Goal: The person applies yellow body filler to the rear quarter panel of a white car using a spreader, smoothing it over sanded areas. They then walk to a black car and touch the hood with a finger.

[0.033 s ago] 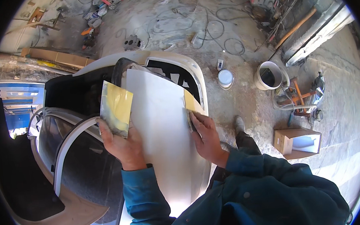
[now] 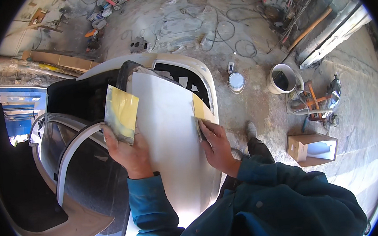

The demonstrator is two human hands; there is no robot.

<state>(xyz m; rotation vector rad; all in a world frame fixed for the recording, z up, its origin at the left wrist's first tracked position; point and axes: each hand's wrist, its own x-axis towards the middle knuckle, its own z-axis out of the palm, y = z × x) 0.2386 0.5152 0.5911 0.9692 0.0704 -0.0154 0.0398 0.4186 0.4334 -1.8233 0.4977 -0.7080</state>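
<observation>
A white car body panel (image 2: 168, 133) lies under both hands, running from my chest toward the floor ahead. My left hand (image 2: 127, 151) holds up a yellow sheet of sandpaper (image 2: 122, 112) at the panel's left edge, its worn grey side partly showing. My right hand (image 2: 217, 144) presses a second, folded yellow sandpaper piece (image 2: 201, 110) flat against the panel's right edge. Both arms wear blue sleeves.
A dark window opening and curved white frame (image 2: 74, 153) sit left of the panel. On the concrete floor to the right stand a small paint can (image 2: 236, 82), a white bucket (image 2: 282, 78) and an open cardboard box (image 2: 311, 148). Cables (image 2: 236, 47) lie ahead. My shoe (image 2: 251, 130) is beside the panel.
</observation>
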